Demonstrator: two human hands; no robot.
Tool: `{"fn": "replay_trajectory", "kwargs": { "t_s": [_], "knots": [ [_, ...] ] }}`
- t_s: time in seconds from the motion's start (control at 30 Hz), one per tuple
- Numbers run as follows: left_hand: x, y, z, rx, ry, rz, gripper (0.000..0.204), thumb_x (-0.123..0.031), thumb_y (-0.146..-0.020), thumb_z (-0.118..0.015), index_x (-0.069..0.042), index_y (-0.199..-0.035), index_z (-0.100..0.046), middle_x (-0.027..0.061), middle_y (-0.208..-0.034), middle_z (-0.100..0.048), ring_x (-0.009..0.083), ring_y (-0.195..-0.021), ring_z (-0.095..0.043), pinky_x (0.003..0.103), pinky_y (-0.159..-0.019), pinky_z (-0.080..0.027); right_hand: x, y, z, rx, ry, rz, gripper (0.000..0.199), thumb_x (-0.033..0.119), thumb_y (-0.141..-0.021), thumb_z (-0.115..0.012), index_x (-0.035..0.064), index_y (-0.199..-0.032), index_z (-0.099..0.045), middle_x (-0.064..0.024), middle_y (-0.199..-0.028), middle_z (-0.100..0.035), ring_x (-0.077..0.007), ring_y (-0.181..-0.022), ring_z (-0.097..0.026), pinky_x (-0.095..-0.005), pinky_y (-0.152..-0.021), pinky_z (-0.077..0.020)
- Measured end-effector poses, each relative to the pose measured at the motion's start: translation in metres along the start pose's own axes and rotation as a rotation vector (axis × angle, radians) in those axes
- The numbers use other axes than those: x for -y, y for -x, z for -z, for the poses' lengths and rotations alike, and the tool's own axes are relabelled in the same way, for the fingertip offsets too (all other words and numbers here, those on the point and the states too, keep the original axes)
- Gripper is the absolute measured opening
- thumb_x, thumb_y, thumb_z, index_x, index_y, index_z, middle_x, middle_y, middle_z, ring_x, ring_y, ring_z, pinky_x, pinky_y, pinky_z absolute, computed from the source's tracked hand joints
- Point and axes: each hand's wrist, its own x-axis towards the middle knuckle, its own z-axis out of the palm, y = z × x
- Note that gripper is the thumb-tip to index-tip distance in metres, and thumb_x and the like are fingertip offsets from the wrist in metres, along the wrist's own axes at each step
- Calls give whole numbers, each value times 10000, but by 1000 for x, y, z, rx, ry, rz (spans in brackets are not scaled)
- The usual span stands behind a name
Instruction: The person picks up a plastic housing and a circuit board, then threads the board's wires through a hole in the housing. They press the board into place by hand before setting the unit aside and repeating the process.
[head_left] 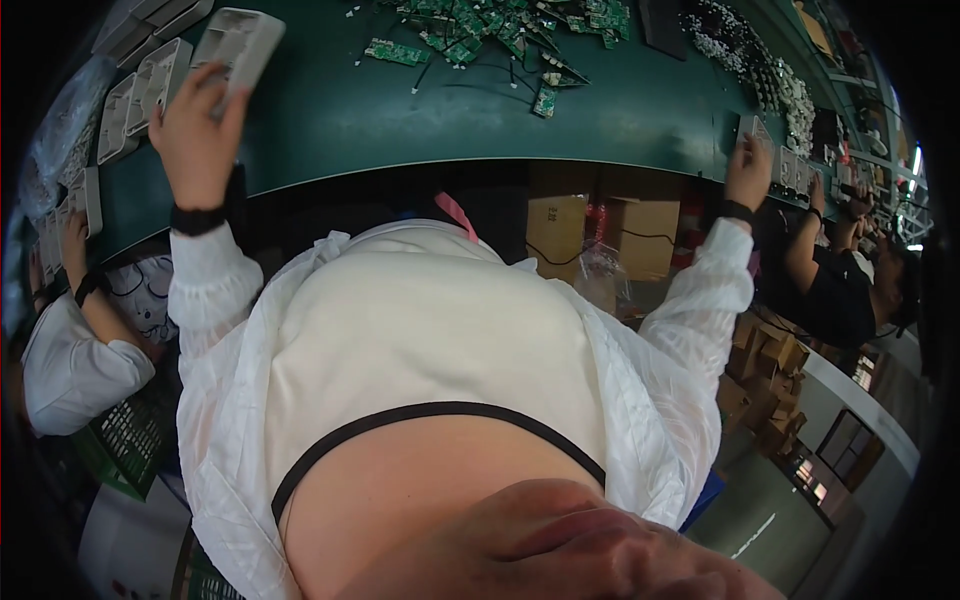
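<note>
At the upper left, my left hand (pixel 203 125) grips a white plastic housing (pixel 245 42) with moulded compartments, its fingers closed on the near end. The housing is tilted over the green work surface (pixel 400 125). Far to the right, my right hand (pixel 750 172) has its fingers closed on another white plastic housing (pixel 755 126) at the table's edge. Part of that housing is hidden behind the fingers. Beside my left hand are more white housings (pixel 160 75) in a row. Green circuit boards (pixel 480 30) with short black wires lie heaped at the far middle.
Small white parts (pixel 765 75) are piled at the far right, near a dark flat panel (pixel 662 28). Co-workers sit on both sides, one in a white sleeve (pixel 85 365), one in a dark shirt (pixel 835 295). Cardboard boxes (pixel 645 240) stand below the table.
</note>
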Motion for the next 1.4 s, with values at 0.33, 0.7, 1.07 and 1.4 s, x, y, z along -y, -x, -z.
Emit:
{"fn": "replay_trajectory", "kwargs": {
  "t_s": [0.33, 0.7, 1.07, 1.4],
  "knots": [
    [-87, 69, 40, 116, 436, -358, 89, -167, -825, -809, -108, -848, -746, 7, -1289, -698, 259, -1263, -625, 609, -1180, -266, 327, -1, 39, 1067, -1629, -513, 425, 355, -1092, -573, 42, -1379, -584, -77, -1055, -724, -72, -640, -480, -220, -516, -336],
    [-81, 77, 7, 97, 451, -459, 162, -165, -807, -839, -120, -922, -734, 26, -1309, -653, 255, -1370, -531, 614, -1203, -250, 299, 29, 37, 744, -1833, -820, 266, 211, -1054, -661, 3, -1216, -620, -89, -1153, -692, -87, -703, -498, -222, -555, -384],
    [-51, 75, -14, 191, 705, -120, 1078, -279, -652, -974, -116, -1548, -397, 203, -1513, -490, 402, -1390, -480, 532, -1200, -334, 301, 45, 27, 751, -2587, -1119, 119, 55, -1045, -625, -15, -1140, -644, -103, -1162, -684, -171, -969, -667, -242, -731, -535],
    [-58, 93, -10, 186, 857, -49, 1164, -245, -601, -1005, -99, -1566, -372, 177, -1565, -438, 376, -1423, -462, 453, -1179, -403, 416, 103, 62, 272, -1727, -29, 136, -80, -923, -706, 13, -1021, -720, -140, -1079, -764, -216, -994, -707, -315, -893, -559]
  ]
}}
